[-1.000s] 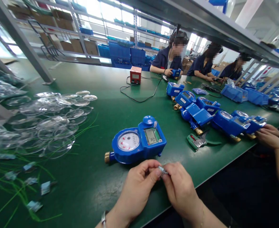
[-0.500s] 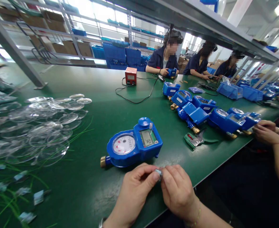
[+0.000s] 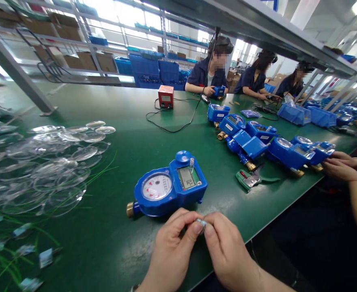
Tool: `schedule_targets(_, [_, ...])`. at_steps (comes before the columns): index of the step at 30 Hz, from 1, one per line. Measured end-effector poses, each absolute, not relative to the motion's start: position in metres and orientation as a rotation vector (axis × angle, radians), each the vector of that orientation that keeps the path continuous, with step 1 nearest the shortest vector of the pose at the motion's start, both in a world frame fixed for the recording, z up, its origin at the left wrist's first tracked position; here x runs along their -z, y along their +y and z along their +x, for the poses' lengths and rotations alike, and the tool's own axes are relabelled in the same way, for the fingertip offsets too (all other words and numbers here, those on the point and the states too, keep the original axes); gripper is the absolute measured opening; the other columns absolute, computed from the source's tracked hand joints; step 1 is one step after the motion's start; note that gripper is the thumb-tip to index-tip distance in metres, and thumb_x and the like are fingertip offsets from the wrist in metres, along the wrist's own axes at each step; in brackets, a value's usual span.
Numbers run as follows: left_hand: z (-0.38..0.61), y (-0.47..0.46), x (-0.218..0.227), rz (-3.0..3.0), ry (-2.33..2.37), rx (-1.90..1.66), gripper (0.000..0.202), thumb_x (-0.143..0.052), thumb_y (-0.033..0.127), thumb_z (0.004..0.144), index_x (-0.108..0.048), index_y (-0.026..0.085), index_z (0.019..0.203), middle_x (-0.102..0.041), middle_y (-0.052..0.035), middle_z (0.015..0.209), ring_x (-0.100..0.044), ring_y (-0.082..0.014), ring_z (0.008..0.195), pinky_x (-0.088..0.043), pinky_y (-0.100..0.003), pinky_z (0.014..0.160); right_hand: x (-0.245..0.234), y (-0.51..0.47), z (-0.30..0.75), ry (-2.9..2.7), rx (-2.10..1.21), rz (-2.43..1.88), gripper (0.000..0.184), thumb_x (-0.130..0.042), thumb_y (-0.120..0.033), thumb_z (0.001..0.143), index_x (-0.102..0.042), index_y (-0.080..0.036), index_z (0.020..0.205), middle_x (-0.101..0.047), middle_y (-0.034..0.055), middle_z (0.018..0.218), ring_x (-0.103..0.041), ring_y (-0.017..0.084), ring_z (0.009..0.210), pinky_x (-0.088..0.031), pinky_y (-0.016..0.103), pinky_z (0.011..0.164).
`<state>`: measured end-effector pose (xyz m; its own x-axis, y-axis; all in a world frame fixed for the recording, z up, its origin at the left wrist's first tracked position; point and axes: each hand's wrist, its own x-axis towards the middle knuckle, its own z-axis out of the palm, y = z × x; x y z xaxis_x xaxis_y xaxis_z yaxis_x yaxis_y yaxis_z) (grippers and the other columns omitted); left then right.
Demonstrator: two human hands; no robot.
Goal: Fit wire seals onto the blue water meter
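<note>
My left hand (image 3: 170,249) and my right hand (image 3: 227,247) meet over the near edge of the green table (image 3: 130,121). Both pinch one small silvery part (image 3: 201,222) between thumbs and forefingers. Just beyond the fingertips lies a blue water meter (image 3: 168,185) with a round dial, a small display and a brass end fitting at its left. Neither hand touches the meter.
Several clear round lenses (image 3: 53,162) and green-wired tags (image 3: 46,256) lie at the left. A row of blue meters (image 3: 257,142) and green-handled pliers (image 3: 251,179) sit at the right, where another person's hands (image 3: 338,164) work. A red box (image 3: 165,96) with a cable and three seated people are farther back.
The view has shifted slightly, so the meter and hands sit a little lower and left. My fingers keep pinching the small part, turning it a little.
</note>
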<state>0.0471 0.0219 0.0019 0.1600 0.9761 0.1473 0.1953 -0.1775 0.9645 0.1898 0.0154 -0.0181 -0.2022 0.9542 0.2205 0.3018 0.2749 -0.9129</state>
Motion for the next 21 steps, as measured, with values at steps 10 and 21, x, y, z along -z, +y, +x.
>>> schedule_targets(10, [0.0435, 0.022, -0.0017, 1.651, 1.157, -1.11, 0.01, -0.054, 0.024, 0.086, -0.065, 0.023, 0.086, -0.059, 0.0016, 0.085, -0.057, -0.0119, 0.082, -0.044, -0.02, 0.075, 0.0211, 0.0168, 0.1887, -1.739, -1.143, -1.131, 0.037, -0.025, -0.029, 0.094, -0.052, -0.017, 0.072, -0.039, -0.0041, 0.046, -0.039, 0.012, 0.042, -0.04, 0.026, 0.049])
schedule_targets(21, [0.0453, 0.0204, 0.0018, 1.662, 1.198, -1.074, 0.015, -0.052, 0.027, 0.088, -0.065, 0.023, 0.082, -0.054, 0.0009, 0.082, -0.054, -0.0126, 0.079, -0.042, -0.021, 0.074, 0.0201, 0.0202, 0.1871, -1.492, -1.43, -1.141, 0.036, -0.03, -0.04, 0.092, -0.044, -0.019, 0.067, -0.031, -0.0069, 0.046, -0.029, 0.009, 0.04, -0.031, 0.022, 0.043])
